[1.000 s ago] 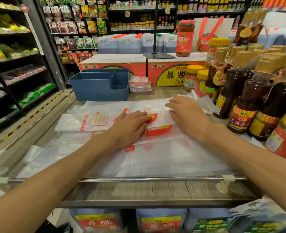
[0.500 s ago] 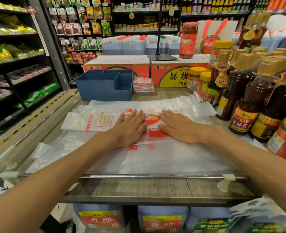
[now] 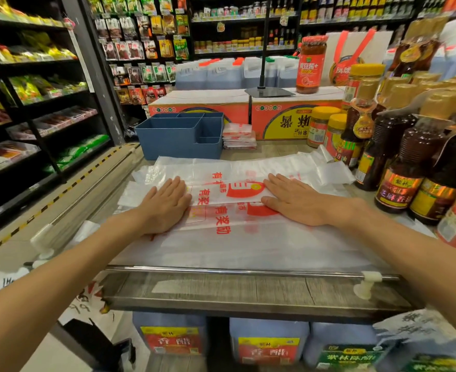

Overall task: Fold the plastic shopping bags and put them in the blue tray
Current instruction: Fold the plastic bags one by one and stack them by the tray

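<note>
Plastic shopping bag, folded into a long strip with red print, lay across the middle of the table in the head view, on top of more flat clear bags spread toward the near edge. Both hands lay flat on the strip with fingers straight, holding nothing: the left hand pressed its left part, the right hand its right part, with the red logo bare between them. The strip's handles trailed off to the right, near the brown sauce bottles. At the far left of the table stood the blue tray, divided into compartments; nothing showed inside it from this angle. Just to its right sat a small stack of already folded bags

The film looked thin, light and limp, and probably slippery against the sheets beneath, so it would likely spring open or slide once the palms lifted. A sensible hold would be a pinch at one short end of the strip, with the other palm pinning the middle while that end is turned over
</note>
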